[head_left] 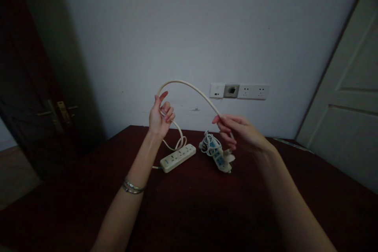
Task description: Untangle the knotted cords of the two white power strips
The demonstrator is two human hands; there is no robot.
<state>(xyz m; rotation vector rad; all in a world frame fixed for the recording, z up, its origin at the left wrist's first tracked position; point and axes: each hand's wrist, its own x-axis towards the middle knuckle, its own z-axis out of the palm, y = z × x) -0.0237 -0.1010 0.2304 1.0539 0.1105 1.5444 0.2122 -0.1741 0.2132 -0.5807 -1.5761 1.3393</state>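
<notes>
Head view — both hands [159,119] pinching cream cable [174,81], arched between — faint marking [166,162] on white power strip [178,158] unreadable.

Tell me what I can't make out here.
In the head view:
Cream cord: partly covered by the left hand.
Blue-and-white strip: partly hidden under wound cord.
Markings on the white strip: too small, dim.
Forearms: cut off by the bottom edge.

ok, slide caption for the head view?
Left hand and right hand hold a slender cream cable in an arch; an off-white oblong power strip rests on the dark red table.
</notes>
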